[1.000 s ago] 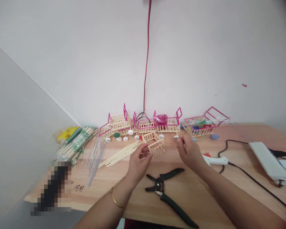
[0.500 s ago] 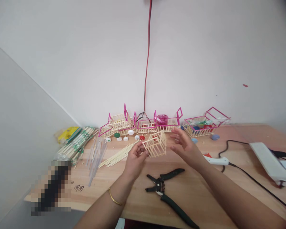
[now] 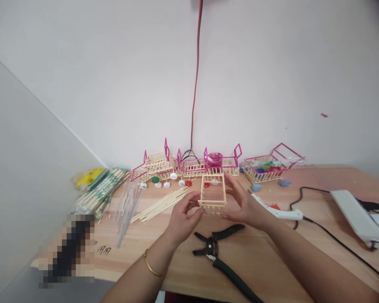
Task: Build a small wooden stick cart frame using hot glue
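Observation:
In front of me, above the table, is a small open basket (image 3: 213, 203) built from thin pale wooden sticks. My left hand (image 3: 183, 216) grips its left side between thumb and fingers. My right hand (image 3: 244, 206) is curved around the right side, its thumb at the lower corner and its fingers along the edge. Black-handled spring pliers (image 3: 232, 275) lie below with jaws apart. A white glue gun (image 3: 279, 212), partly hidden behind my right hand, rests on the table. Loose wooden sticks (image 3: 158, 205) lie to the left of my left hand.
Stick carts with magenta trim (image 3: 194, 168) and bottle-cap wheels line the wall; another cart (image 3: 265, 168) is at right. Clear glue sticks (image 3: 126, 216) and bagged sticks (image 3: 102, 185) lie left. A white power strip (image 3: 355, 216) and black cable (image 3: 341, 244) occupy the right.
My right hand has moved left onto the basket, which only my left hand held before. The basket has turned so its open frame faces me and shifted slightly right.

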